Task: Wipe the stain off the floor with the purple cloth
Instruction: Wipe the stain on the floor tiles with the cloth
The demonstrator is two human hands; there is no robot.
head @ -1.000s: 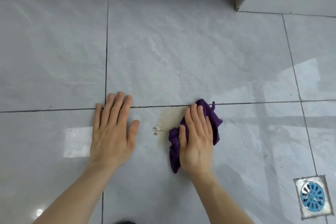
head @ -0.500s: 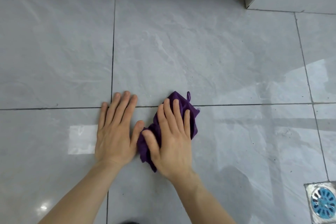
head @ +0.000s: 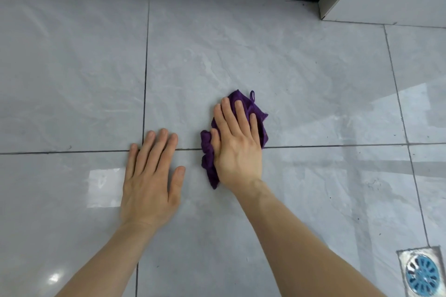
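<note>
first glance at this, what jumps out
The purple cloth stands out most against the grey tiled floor. It is bunched near the middle under the flat right hand, which presses it across a grout line. The left hand rests flat on the tiles just beside it. A blue floor drain sits in the bottom right corner.

Right hand (head: 237, 149) with purple cloth (head: 260, 123): shifted away from left hand (head: 150, 176), now across the grout line onto the far tile. Floor (head: 193, 183) between hands: brown stain specks gone, now plain grey.
</note>
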